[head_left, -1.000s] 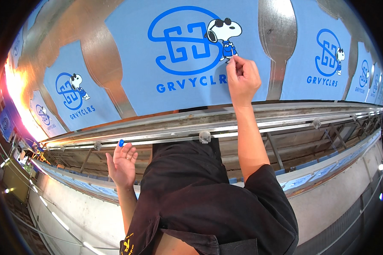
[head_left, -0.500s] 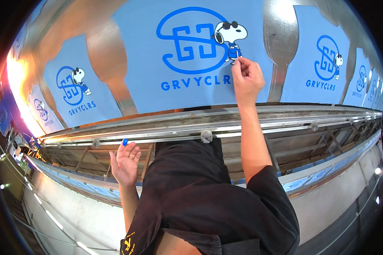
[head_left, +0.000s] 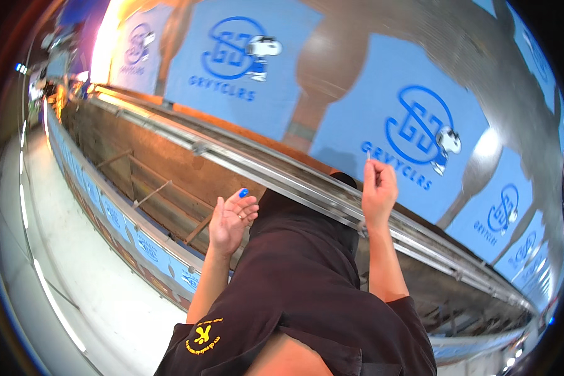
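In the head view, take the metal rail (head_left: 282,186) as the landmark: it slants across the middle, from upper left to lower right. Beyond it lies the metal surface (head_left: 336,59) with blue fabric panels on it; the near panel (head_left: 373,103) bears a printed emblem (head_left: 420,122) and a small white dog figure (head_left: 446,149). The pale stick (head_left: 368,155) is just past the rail, in front of that panel's lower-left part, short of the emblem. The right hand (head_left: 380,188) reaches across the rail, its grip pinched on the stick between thumb and fingertips. The left hand (head_left: 230,222) is on the near side of the rail, palm up and fingers loosely spread, holding nothing; one fingertip wears a blue cover (head_left: 244,193).

The step in hand looks like bringing the stick over the printed fabric. The next move, I judge, calls for a light pinch and a steady wrist, the tip being so slim. Whether it touches the fabric I cannot tell.

The stick's free end points away from the rail toward the far side, and its long axis runs nearly up the view, leaning slightly left. Most of its length is hidden in the fingers, so its tilt off the fabric cannot be judged
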The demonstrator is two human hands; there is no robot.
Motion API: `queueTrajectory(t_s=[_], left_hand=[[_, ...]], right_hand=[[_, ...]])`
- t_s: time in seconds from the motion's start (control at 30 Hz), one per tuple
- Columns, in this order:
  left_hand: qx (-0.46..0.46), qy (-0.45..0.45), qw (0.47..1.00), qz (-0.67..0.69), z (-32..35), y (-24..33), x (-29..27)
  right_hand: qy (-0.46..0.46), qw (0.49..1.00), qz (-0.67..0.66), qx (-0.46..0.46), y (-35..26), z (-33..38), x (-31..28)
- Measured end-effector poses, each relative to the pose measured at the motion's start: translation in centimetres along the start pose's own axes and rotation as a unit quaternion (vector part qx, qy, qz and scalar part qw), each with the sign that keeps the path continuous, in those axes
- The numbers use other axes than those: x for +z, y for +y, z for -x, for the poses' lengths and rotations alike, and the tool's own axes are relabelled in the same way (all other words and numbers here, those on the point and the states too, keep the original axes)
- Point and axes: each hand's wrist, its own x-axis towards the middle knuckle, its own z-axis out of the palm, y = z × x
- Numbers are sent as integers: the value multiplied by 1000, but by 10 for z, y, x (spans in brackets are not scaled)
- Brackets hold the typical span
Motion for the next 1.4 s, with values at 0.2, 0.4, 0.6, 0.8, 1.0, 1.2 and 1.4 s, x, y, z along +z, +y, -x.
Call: queueTrajectory(t_s=[0.2, 0.4, 0.6, 0.8, 1.0, 1.2, 1.4], left_hand=[[34, 34, 996, 69, 31, 10, -83], [75, 81, 985, 133, 48, 48, -200], [83, 84, 975, 190, 52, 105, -310], [78, 81, 980, 165, 18, 173, -318], [24, 62, 993, 101, -28, 223, -293], [3, 95, 992, 86, -49, 291, -308], [8, 111, 989, 100, -82, 355, -326]], right_hand=[[-162, 980, -118, -18, -46, 70, 133], [10, 983, 113, -144, -43, 90, 219], [120, 979, 140, -91, -32, 87, 232], [185, 952, 219, -103, -29, 88, 242], [205, 939, 266, -71, -35, 83, 245], [176, 936, 303, 24, -35, 84, 248], [159, 918, 358, 62, -30, 93, 241]])
